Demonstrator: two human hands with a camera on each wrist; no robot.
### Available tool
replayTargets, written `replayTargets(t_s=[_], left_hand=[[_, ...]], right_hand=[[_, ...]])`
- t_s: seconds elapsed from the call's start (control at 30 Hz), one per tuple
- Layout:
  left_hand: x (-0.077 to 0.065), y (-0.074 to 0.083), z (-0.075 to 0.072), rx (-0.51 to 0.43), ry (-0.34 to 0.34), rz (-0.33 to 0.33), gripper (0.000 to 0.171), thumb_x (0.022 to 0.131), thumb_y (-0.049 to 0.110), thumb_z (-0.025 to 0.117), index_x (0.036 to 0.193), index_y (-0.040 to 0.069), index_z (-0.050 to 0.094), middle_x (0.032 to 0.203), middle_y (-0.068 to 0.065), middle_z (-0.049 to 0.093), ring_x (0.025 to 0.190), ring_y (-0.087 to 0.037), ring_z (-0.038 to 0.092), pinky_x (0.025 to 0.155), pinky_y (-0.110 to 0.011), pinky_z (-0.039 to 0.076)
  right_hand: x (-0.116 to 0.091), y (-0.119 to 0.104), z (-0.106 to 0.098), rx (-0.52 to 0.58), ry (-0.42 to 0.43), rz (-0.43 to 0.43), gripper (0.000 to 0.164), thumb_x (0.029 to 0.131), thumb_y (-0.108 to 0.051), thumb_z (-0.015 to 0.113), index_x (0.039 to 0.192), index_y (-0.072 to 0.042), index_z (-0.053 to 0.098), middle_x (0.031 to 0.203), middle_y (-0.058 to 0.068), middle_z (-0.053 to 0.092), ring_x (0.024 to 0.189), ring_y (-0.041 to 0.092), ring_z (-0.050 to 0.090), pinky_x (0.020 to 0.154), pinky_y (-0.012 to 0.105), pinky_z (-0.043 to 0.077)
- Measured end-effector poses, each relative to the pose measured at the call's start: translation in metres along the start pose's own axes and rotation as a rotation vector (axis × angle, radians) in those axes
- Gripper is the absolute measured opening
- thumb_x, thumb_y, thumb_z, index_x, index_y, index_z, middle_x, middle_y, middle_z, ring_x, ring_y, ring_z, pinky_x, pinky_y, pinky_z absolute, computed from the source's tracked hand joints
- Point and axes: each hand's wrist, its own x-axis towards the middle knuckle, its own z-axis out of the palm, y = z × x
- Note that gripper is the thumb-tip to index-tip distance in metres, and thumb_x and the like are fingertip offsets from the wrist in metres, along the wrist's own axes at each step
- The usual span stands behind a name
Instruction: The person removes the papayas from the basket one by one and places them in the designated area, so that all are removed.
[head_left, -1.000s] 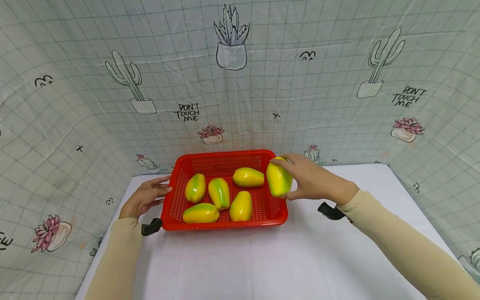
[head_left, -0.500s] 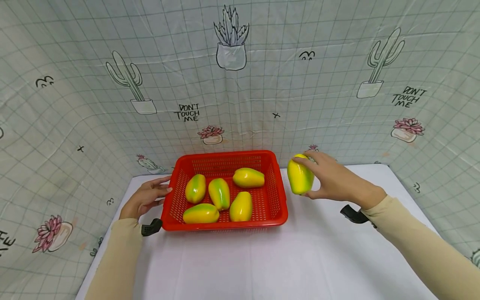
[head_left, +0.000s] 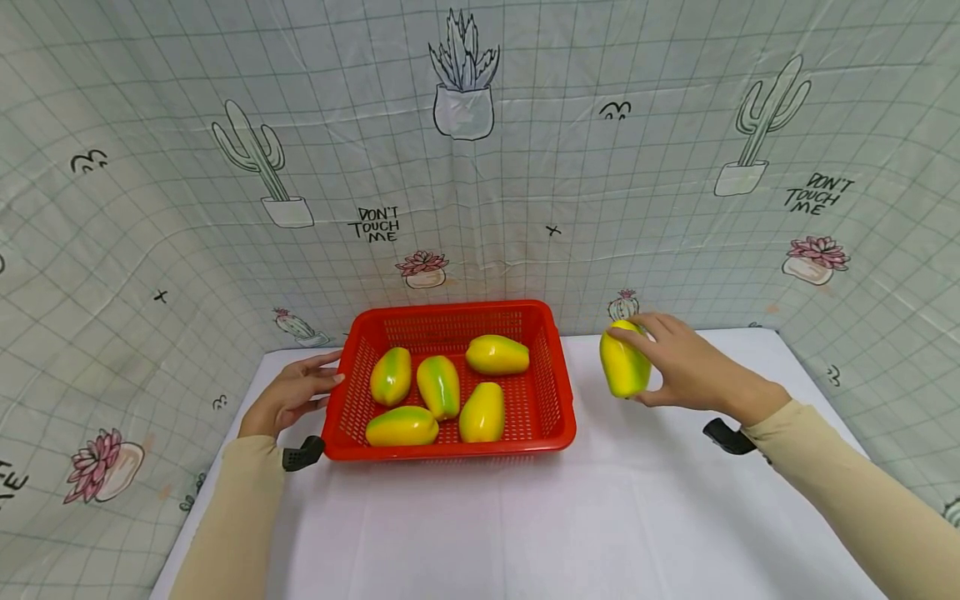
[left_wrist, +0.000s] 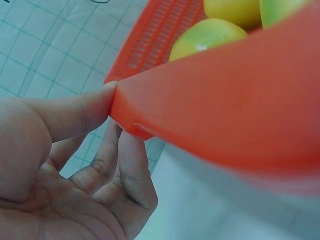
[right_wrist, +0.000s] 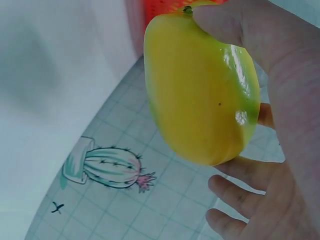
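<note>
A red plastic basket [head_left: 450, 452] stands on the table with several yellow-green mangoes in it, among them a mango [head_left: 497, 355] at its back right. At the basket's left end, my left hand [head_left: 288, 393] pinches the rim; the left wrist view shows the thumb [left_wrist: 80, 116] against the rim's edge and fingers curled below it. To the right of the basket, my right hand [head_left: 693, 367] holds another mango [head_left: 624, 360] between thumb and fingers, its long side roughly upright. Close up in the right wrist view, this mango [right_wrist: 200, 95] has a small dark stem end near the thumb.
A white cloth covers the table [head_left: 465, 533]. Behind and on both sides rises a grid-patterned curtain [head_left: 517, 183] printed with cacti and lettering. A black wrist device [head_left: 727, 436] sits at the right cuff, and another black device [head_left: 303, 454] at the left one.
My right hand has carried the mango from over the basket's right end out to the right, then slightly lower. The left hand and the basket have stayed in place.
</note>
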Motion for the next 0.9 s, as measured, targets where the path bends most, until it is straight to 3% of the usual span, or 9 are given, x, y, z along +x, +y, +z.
replayTargets(t_s=[0.57, 0.9], left_hand=[[0.0, 0.002, 0.0, -0.006, 0.0, -0.004, 0.068, 0.109, 0.014, 0.06, 0.168, 0.007, 0.026, 0.155, -0.024, 0.047, 0.096, -0.007, 0.064, 0.083, -0.025, 0.055], [-0.001, 0.002, 0.001, 0.002, 0.001, -0.009, 0.068, 0.109, 0.015, 0.059, 0.168, 0.008, 0.026, 0.162, -0.028, 0.04, 0.098, -0.008, 0.064, 0.088, -0.028, 0.055]], right_hand=[[-0.001, 0.031, 0.026, -0.026, -0.045, 0.036, 0.093, 0.069, -0.023, 0.099, 0.147, -0.006, 0.052, 0.138, 0.031, 0.056, 0.125, 0.055, 0.054, 0.104, 0.07, 0.045], [0.01, 0.04, 0.041, -0.006, -0.124, 0.095, 0.091, 0.072, -0.022, 0.098, 0.149, -0.006, 0.052, 0.142, 0.031, 0.054, 0.129, 0.055, 0.052, 0.108, 0.07, 0.042]])
